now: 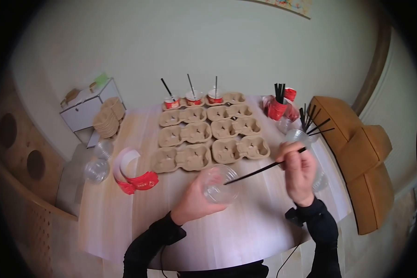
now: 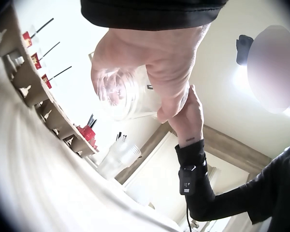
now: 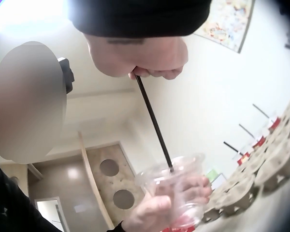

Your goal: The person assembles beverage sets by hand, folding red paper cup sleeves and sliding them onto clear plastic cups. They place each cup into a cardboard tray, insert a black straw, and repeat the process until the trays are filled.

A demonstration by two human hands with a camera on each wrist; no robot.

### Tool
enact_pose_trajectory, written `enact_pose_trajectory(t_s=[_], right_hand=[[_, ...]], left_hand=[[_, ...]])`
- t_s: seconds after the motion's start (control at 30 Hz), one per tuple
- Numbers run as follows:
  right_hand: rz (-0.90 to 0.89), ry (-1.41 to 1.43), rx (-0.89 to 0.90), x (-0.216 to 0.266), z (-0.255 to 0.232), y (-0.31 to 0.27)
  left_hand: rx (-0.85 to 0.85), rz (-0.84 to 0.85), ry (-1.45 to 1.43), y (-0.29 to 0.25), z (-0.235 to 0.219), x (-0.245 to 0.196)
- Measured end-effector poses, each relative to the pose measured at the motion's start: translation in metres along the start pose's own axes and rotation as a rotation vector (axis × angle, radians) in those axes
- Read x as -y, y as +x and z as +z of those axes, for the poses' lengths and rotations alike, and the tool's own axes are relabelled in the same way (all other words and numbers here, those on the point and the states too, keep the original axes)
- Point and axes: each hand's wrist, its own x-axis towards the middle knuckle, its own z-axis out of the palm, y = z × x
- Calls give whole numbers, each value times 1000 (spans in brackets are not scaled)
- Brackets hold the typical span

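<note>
My left hand (image 1: 195, 200) grips a clear plastic cup (image 1: 221, 185), fingers and thumb curled round its side, over the table's near middle. Between the fingers of my right hand (image 1: 300, 173) a black straw (image 1: 259, 171) is pinched near its upper end. It slants down to the left, and its lower tip overlaps the cup's mouth. In the right wrist view the straw (image 3: 153, 121) reaches down to the rim of the cup (image 3: 183, 169), which my left hand (image 3: 152, 212) holds from below. The left wrist view shows the cup (image 2: 128, 94) tilted under my left hand.
Cardboard cup carriers (image 1: 185, 134) stand in rows ahead; red-sleeved cups (image 1: 193, 96) with straws fill part of the back row. Red cup sleeves (image 1: 139, 180) and clear cups (image 1: 97, 170) lie left. Straws stand in a red cup (image 1: 277, 110) and a clear cup (image 1: 301, 135) at right.
</note>
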Motion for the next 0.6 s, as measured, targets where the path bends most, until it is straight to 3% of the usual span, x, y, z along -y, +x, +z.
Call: enact_pose_trajectory(t_s=[0.07, 0.13, 0.23, 0.33, 0.37, 0.47, 0.5, 0.6], right_hand=[[79, 65, -33, -11, 26, -2], [106, -20, 54, -21, 36, 2], [82, -115, 367, -37, 53, 7], [-77, -208, 315, -39, 69, 6], [35, -181, 427, -46, 69, 2], [147, -233, 465, -40, 85, -5], [150, -249, 427, -47, 88, -8], [131, -290, 493, -50, 78, -5]], left_hand=[[-1, 2, 12, -1, -2, -4], [3, 0, 27, 0, -2, -4], [16, 35, 68, 2, -3, -5], [-56, 66, -5, 5, -6, 6], [-99, 60, 6, 4, -7, 12], [-82, 140, 93, 8, -12, 27], [-44, 50, 92, 9, -13, 26], [-7, 88, 332, 7, -20, 7]])
